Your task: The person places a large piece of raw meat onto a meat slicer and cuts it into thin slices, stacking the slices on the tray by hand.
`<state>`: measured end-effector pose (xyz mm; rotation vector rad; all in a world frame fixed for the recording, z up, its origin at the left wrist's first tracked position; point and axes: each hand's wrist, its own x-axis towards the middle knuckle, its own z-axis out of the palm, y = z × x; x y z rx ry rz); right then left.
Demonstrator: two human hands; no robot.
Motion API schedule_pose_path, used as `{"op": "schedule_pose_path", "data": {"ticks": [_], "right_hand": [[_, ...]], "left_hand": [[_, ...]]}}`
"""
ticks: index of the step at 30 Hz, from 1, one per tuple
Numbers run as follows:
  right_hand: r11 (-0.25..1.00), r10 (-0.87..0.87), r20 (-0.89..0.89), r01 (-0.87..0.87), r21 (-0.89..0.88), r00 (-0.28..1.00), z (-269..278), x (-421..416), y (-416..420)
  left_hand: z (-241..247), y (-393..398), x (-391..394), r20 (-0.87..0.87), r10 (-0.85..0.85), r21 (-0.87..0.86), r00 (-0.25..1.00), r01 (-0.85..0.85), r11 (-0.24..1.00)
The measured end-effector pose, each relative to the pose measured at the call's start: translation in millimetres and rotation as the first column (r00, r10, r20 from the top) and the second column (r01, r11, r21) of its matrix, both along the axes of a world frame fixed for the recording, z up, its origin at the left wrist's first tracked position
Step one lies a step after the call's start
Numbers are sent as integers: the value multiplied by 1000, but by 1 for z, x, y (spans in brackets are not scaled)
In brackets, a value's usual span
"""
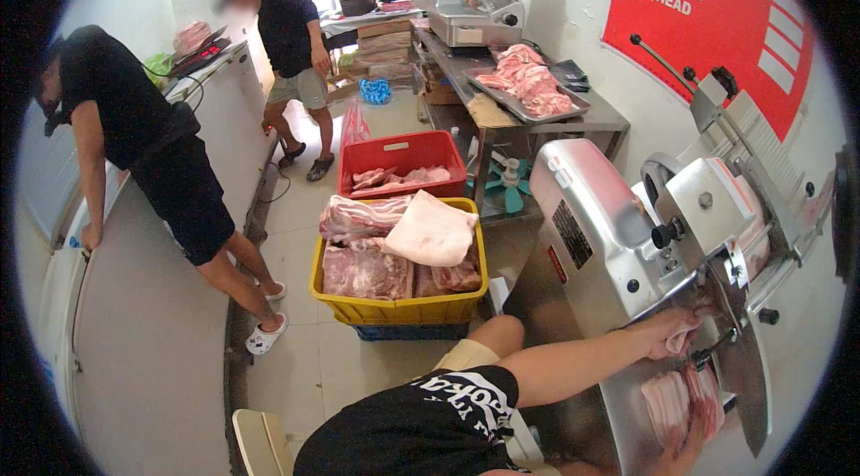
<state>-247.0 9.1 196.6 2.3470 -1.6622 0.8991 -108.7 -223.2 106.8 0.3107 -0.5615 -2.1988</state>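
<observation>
My left hand (668, 333) is beside the blade area of a metal meat slicer (591, 234), closed around a pale pork slice (678, 340). Below it, several pork belly slices (665, 399) lie side by side on the slicer's lower metal surface. At the lower edge of the view, my right hand (685, 449) cups the near end of these slices, its fingers partly hidden. A larger piece of pork (752, 227) sits in the slicer's carriage, mostly behind the metal guard plate (705, 200).
A yellow crate (403, 309) of pork slabs and a red crate (403, 140) stand left of the slicer. A metal tray (537, 114) of meat rests on a steel table (463, 59) with a second slicer (470, 19). Two people stand by white chest freezers (168, 315).
</observation>
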Motion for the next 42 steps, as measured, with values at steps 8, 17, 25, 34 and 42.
{"op": "schedule_pose_path", "data": {"ticks": [8,17,25,34,42], "right_hand": [[955,-279,598,155,252,751,28,31,16],[958,-229,-39,233,166,973,36,2,23],[995,-57,-420,85,47,906,13,-2,15],[988,-40,-293,81,128,955,20,3,21],[980,-29,752,-131,152,658,19,24,2]], "left_hand": [[50,85,-16,222,356,-974,908,188,128],[16,23,4,551,659,-796,512,561,229],[46,-10,-42,-263,-39,-115,964,9,993],[40,14,-1,105,-69,106,992,57,993],[40,51,32,357,158,-618,920,106,779]]}}
